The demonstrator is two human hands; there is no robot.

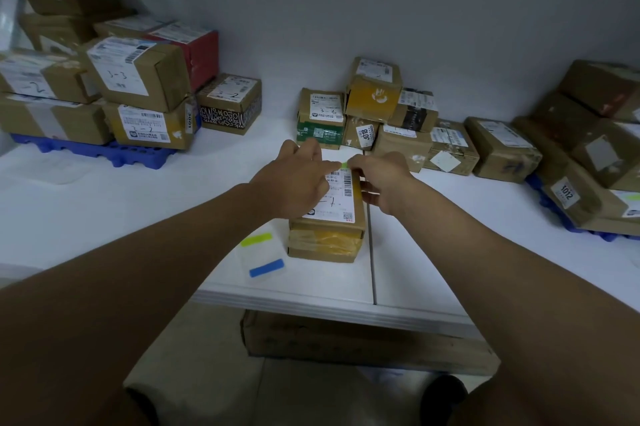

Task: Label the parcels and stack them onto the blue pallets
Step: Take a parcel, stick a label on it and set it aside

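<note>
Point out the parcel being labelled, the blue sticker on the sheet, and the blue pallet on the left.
parcel (325, 238), head view, on its taped front face.
blue sticker (266, 268), head view, on the strip's middle.
blue pallet (138, 155), head view, on its exposed front edge.

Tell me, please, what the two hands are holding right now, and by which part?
Both hands meet at a small green sticker on the far edge of the parcel; the exact pinch cannot be told.

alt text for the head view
Both hands, left hand and right hand, press a green sticker onto a cardboard parcel on a white table; labelled parcels sit stacked on blue pallets either side.
</note>
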